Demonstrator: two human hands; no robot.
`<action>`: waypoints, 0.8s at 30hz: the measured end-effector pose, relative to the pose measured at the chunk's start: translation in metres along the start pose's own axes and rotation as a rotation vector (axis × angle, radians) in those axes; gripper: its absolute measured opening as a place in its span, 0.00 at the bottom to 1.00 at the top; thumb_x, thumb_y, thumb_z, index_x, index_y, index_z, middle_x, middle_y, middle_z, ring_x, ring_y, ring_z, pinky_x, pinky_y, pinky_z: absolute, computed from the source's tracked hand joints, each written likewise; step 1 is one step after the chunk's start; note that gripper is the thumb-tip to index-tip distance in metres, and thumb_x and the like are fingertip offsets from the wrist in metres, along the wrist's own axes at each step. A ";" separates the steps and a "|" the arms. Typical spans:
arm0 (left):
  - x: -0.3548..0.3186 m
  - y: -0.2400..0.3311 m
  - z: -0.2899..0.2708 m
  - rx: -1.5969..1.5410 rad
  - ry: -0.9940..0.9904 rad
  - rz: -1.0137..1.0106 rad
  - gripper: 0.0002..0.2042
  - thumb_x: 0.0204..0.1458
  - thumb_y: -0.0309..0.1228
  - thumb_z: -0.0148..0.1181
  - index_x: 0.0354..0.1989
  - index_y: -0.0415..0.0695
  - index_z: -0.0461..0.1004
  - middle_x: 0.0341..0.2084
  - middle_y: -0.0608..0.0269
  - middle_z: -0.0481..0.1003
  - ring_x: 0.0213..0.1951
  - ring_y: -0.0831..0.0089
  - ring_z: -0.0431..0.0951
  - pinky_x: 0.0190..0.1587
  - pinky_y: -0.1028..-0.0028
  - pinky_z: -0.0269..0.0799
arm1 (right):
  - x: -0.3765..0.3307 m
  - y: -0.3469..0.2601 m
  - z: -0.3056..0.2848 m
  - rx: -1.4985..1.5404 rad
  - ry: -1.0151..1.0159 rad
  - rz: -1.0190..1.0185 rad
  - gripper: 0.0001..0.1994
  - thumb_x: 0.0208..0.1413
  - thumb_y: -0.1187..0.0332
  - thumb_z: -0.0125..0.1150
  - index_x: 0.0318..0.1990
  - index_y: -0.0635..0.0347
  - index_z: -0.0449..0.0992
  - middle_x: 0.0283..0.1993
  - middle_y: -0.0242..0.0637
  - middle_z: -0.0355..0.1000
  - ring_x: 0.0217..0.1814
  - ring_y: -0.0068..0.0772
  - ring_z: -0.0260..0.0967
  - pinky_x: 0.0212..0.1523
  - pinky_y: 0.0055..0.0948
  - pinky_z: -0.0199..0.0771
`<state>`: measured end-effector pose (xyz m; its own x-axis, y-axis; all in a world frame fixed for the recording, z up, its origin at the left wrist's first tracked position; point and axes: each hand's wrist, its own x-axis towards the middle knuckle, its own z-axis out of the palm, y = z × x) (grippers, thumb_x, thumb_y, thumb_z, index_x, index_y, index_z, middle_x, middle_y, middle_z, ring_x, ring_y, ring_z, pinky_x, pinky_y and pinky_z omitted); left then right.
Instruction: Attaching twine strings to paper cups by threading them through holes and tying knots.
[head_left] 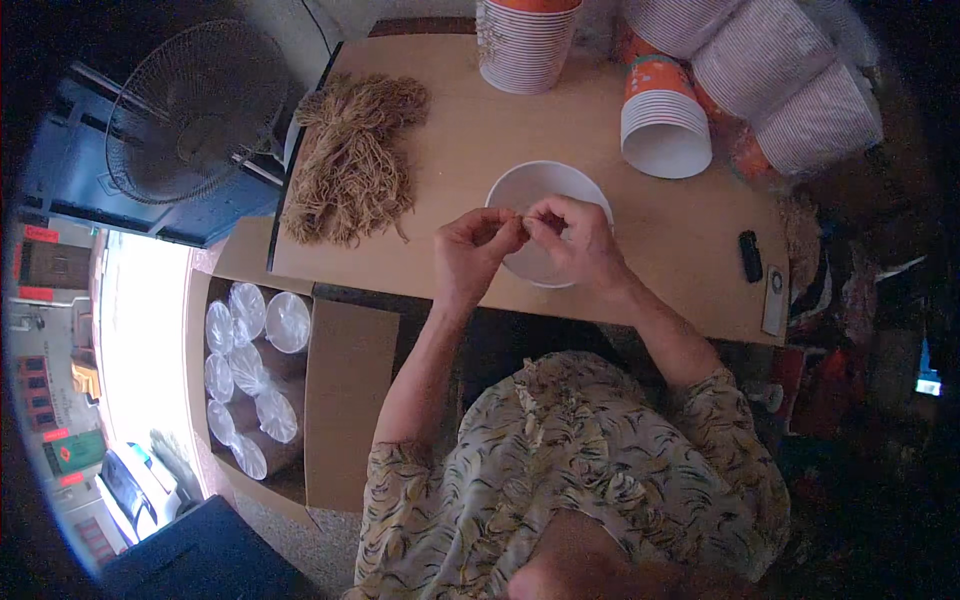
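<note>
- brown tabletop spans the room's middle, with a wire-caged fan beyond its left edge and bright daylight at a doorway farther left.
- white bowl stands on the table near the front edge, its open mouth up, partly covered by the person's hands.
- left hand is held narrow above the bowl, thumb and forefinger drawn together in a pinch.
- right hand meets it from the other side, also narrow, the fingertips of both touching or nearly so; whether something small is pinched between them cannot be told.
- tangled tan strands lie heaped at the table's left, well apart from both hands.
- upright bowl stack stands at the far edge; tipped bowl stack lies beyond the right hand, its mouth facing the person.
- open carton sits below the table's left side, holding round, clear-wrapped stacks.
- the step in hand looks like fine, two-handed fingertip work over the bowl; the next move seems to call for a light, steady pinch, clear of the bowl's rim.
</note>
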<state>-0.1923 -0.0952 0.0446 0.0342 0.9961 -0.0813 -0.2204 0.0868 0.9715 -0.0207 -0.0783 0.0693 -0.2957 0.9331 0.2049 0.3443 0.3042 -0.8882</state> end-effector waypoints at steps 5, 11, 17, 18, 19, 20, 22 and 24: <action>-0.003 0.008 0.003 0.027 -0.042 -0.008 0.08 0.57 0.24 0.61 0.41 0.31 0.78 0.32 0.59 0.81 0.35 0.77 0.80 0.41 0.77 0.78 | 0.010 0.012 -0.007 0.237 -0.086 0.193 0.07 0.57 0.70 0.62 0.32 0.67 0.77 0.26 0.33 0.76 0.26 0.18 0.69 0.28 0.23 0.71; -0.002 0.007 0.001 0.069 -0.065 0.019 0.08 0.57 0.23 0.61 0.42 0.31 0.77 0.31 0.59 0.81 0.34 0.76 0.80 0.40 0.77 0.78 | 0.011 0.012 -0.012 0.366 -0.119 0.326 0.08 0.59 0.69 0.60 0.31 0.65 0.77 0.25 0.30 0.74 0.24 0.14 0.67 0.24 0.18 0.66; 0.003 0.002 -0.004 0.031 -0.111 -0.022 0.08 0.58 0.26 0.61 0.41 0.33 0.77 0.32 0.59 0.80 0.34 0.74 0.81 0.40 0.76 0.79 | 0.017 0.006 -0.022 0.394 -0.150 0.386 0.11 0.63 0.68 0.54 0.35 0.67 0.77 0.23 0.30 0.72 0.21 0.15 0.65 0.20 0.18 0.64; 0.003 0.002 -0.004 -0.004 -0.128 -0.051 0.08 0.58 0.26 0.61 0.40 0.33 0.77 0.32 0.59 0.80 0.34 0.74 0.81 0.40 0.76 0.79 | 0.017 0.005 -0.023 0.379 -0.113 0.396 0.11 0.64 0.67 0.54 0.38 0.67 0.77 0.22 0.29 0.70 0.20 0.15 0.64 0.20 0.17 0.61; 0.004 0.002 -0.004 -0.004 -0.134 -0.050 0.08 0.58 0.26 0.61 0.40 0.33 0.77 0.32 0.59 0.80 0.34 0.74 0.81 0.40 0.76 0.79 | 0.018 0.011 -0.023 0.378 -0.108 0.395 0.11 0.64 0.67 0.54 0.38 0.67 0.77 0.22 0.29 0.70 0.20 0.15 0.64 0.20 0.17 0.61; 0.005 0.002 -0.005 -0.035 -0.151 -0.054 0.07 0.58 0.26 0.61 0.39 0.34 0.76 0.32 0.60 0.80 0.35 0.74 0.81 0.40 0.76 0.79 | 0.018 0.020 -0.021 0.364 -0.146 0.365 0.10 0.64 0.67 0.54 0.39 0.66 0.76 0.21 0.28 0.69 0.19 0.14 0.61 0.19 0.17 0.59; 0.006 0.001 -0.007 -0.066 -0.172 -0.057 0.07 0.58 0.27 0.61 0.39 0.34 0.76 0.32 0.60 0.80 0.35 0.74 0.82 0.40 0.76 0.79 | 0.019 0.022 -0.020 0.349 -0.180 0.335 0.09 0.64 0.68 0.54 0.40 0.66 0.76 0.21 0.27 0.68 0.18 0.13 0.59 0.18 0.17 0.56; 0.006 0.000 -0.008 -0.015 -0.174 -0.023 0.07 0.57 0.26 0.62 0.39 0.35 0.76 0.32 0.60 0.80 0.34 0.74 0.82 0.40 0.76 0.79 | 0.020 0.018 -0.018 0.310 -0.276 0.341 0.08 0.62 0.68 0.56 0.40 0.63 0.77 0.21 0.24 0.67 0.17 0.12 0.56 0.17 0.17 0.52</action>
<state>-0.1999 -0.0886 0.0426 0.2069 0.9764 -0.0625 -0.2321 0.1110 0.9663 -0.0040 -0.0511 0.0652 -0.4508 0.8709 -0.1956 0.1949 -0.1178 -0.9737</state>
